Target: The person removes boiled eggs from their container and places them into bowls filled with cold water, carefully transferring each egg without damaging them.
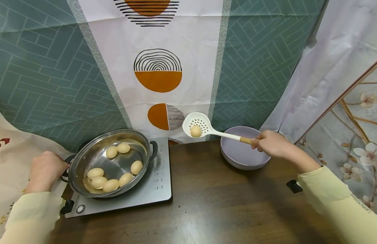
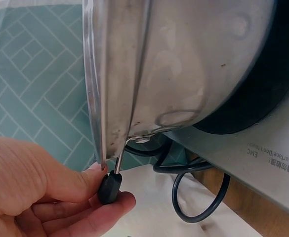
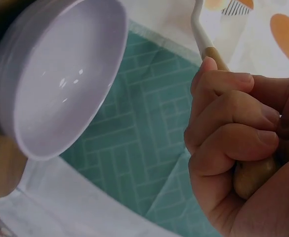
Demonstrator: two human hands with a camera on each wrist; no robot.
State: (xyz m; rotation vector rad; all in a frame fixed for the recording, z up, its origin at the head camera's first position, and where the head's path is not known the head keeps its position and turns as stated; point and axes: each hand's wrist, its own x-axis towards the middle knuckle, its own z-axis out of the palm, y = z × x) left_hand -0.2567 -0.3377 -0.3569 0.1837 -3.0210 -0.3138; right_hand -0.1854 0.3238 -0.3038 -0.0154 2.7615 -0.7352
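My right hand [image 1: 272, 144] grips the wooden handle of a white slotted spoon [image 1: 208, 124]. One egg [image 1: 195, 131] lies in the spoon's perforated head, held up left of a lavender bowl [image 1: 241, 162]. In the right wrist view, curled fingers [image 3: 233, 113] wrap the handle, and the inside of the bowl shows no contents. My left hand [image 1: 47, 169] pinches the black side handle [image 2: 109, 187] of a wide steel pot [image 1: 110, 134]. Several pale brown eggs [image 1: 110, 185] lie in shallow liquid inside the pot.
Under the pot is a silver induction cooker [image 1: 159, 179], with a black cord [image 2: 184, 217] looping by its side. The brown wooden table [image 1: 206, 203] spans the front. Patterned cloth [image 1: 255, 67] hangs behind, and a floral cloth [image 1: 356, 152] on the right.
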